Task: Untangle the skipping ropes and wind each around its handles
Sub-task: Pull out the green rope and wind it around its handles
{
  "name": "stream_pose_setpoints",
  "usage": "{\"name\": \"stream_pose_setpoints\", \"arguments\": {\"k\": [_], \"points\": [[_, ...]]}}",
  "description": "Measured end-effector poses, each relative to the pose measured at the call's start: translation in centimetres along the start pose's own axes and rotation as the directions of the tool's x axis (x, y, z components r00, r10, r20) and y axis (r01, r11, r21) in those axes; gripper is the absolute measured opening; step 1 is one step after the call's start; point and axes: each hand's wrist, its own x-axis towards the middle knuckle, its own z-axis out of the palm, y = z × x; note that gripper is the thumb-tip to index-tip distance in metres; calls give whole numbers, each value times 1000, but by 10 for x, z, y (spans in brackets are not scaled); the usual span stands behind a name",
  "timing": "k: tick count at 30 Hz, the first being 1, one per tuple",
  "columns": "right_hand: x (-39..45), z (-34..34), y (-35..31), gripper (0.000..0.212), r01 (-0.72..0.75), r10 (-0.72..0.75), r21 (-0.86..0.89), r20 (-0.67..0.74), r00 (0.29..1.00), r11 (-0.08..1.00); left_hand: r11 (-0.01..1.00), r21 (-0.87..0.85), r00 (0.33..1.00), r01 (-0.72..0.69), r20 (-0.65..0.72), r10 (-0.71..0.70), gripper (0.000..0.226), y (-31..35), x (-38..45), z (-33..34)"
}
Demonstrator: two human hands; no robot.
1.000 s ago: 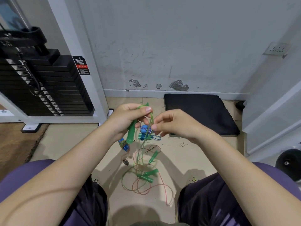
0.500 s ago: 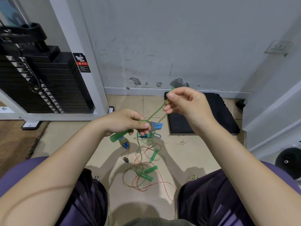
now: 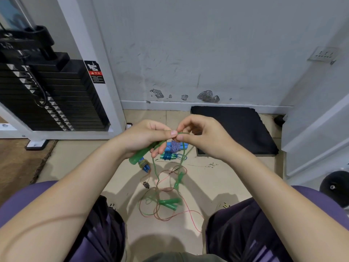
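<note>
At frame centre we seem to be mid-wind: our left hand (image 3: 143,137) grips the green handle (image 3: 145,153), our right hand (image 3: 204,137) pinches the green rope (image 3: 155,167), which trails into the tangle (image 3: 166,203) below; next, probably another turn around the handle.

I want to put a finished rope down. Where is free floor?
Bare floor lies between the weight machine and the rope tangle. Crowded: the tangle between the knees, and the wound ropes beside the black mat.

Green handle (image 3: 140,156) translucent plastic, glossy; wall (image 3: 207,53) scuffed matt paint; mat (image 3: 236,127) matt blk foam.
</note>
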Motion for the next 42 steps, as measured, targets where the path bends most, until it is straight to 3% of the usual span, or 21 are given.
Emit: {"name": "stream_pose_setpoints", "arguments": {"k": [4, 8, 10, 13, 16, 21, 23, 25, 29, 32, 37, 40, 42], "points": [[3, -4, 5, 16, -23, 20, -25, -94, 995, 999, 998, 63, 1000, -14, 7, 13, 31, 2, -3, -9], [7, -14, 7, 17, -34, 57, 94, -258, 965, 995, 979, 187, 997, 76, 18, -81, 32, 3, -7, -21], [4, -18, 7, 17, -54, 73, 110, -175, 982, 992, 969, 226, 995, 103, -10, -103, 31, 0, -8, -20], [0, -9, 5, 28, -62, 59, 87, 33, 998, 994, 991, 107, 997, 78, 17, -80, 27, -2, -6, -9], [-1, 2, 0, 27, -61, 58, 22, 105, 993, 998, 998, 42, 996, 53, 73, -56, 22, 0, -4, -2], [4, -8, 0, 10, -54, 51, -72, -46, 998, 996, 993, 111, 999, 29, 24, -32, 29, 7, -8, -25], [5, -12, 4, 10, -82, 73, -46, -167, 983, 996, 987, 159, 999, 36, -18, -34, 29, 7, -9, -34], [5, -14, 4, 10, -99, 102, 24, -202, 974, 995, 983, 181, 998, 37, -50, -28, 28, 4, -9, -36], [2, -5, 3, 25, -99, 98, 215, 13, 995, 972, 999, 47, 998, -2, -62, 4, 25, -2, -4, -14], [0, 3, -1, 31, -72, 58, 125, 108, 992, 989, 1000, -5, 1000, -19, 9, 19, 24, -1, -3, 0], [4, -8, -1, 5, -40, 45, 71, -71, 996, 997, 994, 111, 1000, -13, 1, 13, 30, 8, -8, -19], [3, -18, 2, 11, -87, 112, 118, -220, 969, 989, 988, 154, 997, 2, -78, 10, 27, 8, -11, -32], [2, -22, 1, 14, -110, 147, 172, -217, 965, 979, 984, 177, 994, 2, -110, 18, 26, 6, -11, -34]]}}
